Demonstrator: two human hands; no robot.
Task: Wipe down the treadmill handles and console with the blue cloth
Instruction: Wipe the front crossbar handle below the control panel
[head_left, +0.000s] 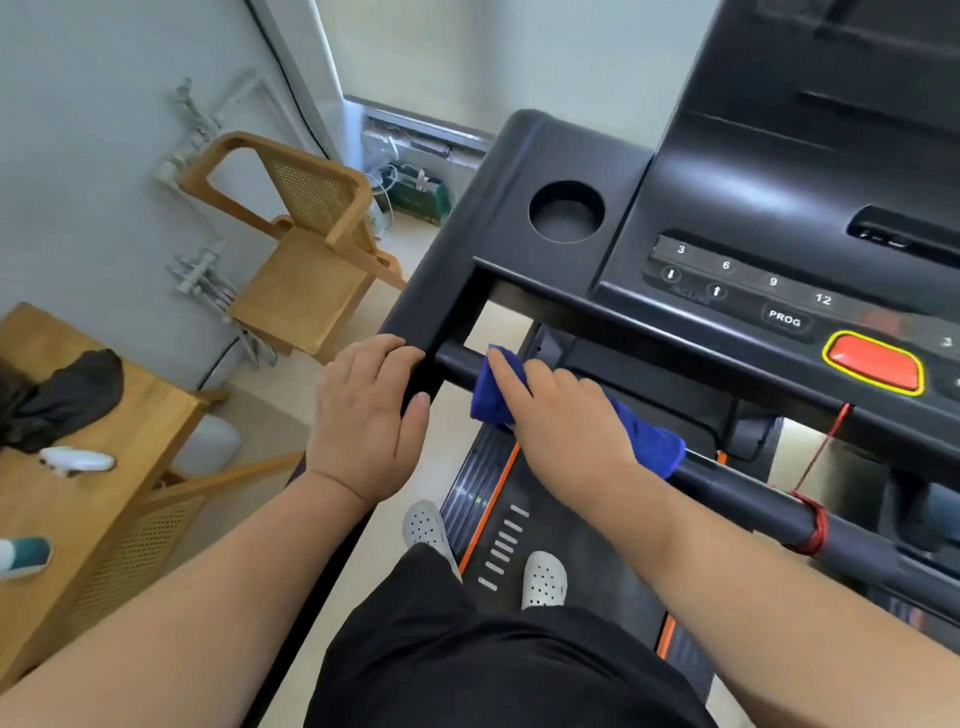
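Pale grey wall (78, 130) at left; cream floor (415, 244). Wooden cane-back chair (306, 244) stands near the wall, wooden table (104, 441) below it in frame. Daylight enters through window (415, 62) at top centre.

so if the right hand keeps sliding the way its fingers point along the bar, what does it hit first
Probably the black side handle where the crossbar joins it. The right hand, pressing the blue cloth on the bar, points toward that corner. The left hand grips the same handle, so it may meet those fingers too; depth is unclear.
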